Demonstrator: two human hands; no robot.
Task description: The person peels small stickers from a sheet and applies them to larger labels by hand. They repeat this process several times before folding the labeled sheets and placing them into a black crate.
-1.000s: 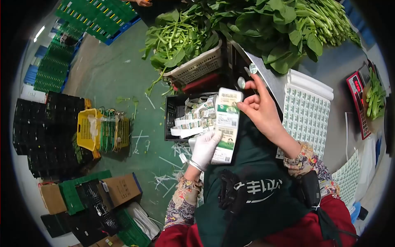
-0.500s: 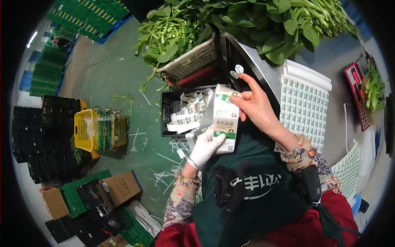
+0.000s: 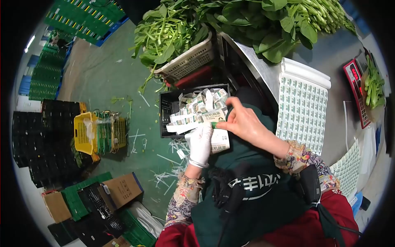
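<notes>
My left hand (image 3: pixel 200 144), in a white glove, grips a strip of printed paper labels (image 3: pixel 219 140) with green and brown print. My right hand (image 3: pixel 249 125) is bare; its thumb lies against the strip close to the left fingers, with the index finger bent above. Beyond the thumb the strip runs over the black crate (image 3: pixel 165 111), where more folded label strips (image 3: pixel 187 119) are heaped. No round sticker shows on my right fingertips. A sheet of small round stickers (image 3: pixel 302 111) lies on the metal table to the right.
A beige basket (image 3: pixel 187 61) of leafy greens (image 3: pixel 164 39) stands beyond the crate. More greens (image 3: pixel 263 24) lie on the table (image 3: pixel 337 61), near a red scale (image 3: pixel 357 90) carrying a bunch. Paper scraps litter the floor, with a yellow basket (image 3: pixel 85 133) and stacked crates at left.
The label strip has tilted down toward the crate, and both hands have drawn closer together. My right index finger has bent; the round stickers on its tip are no longer visible.
</notes>
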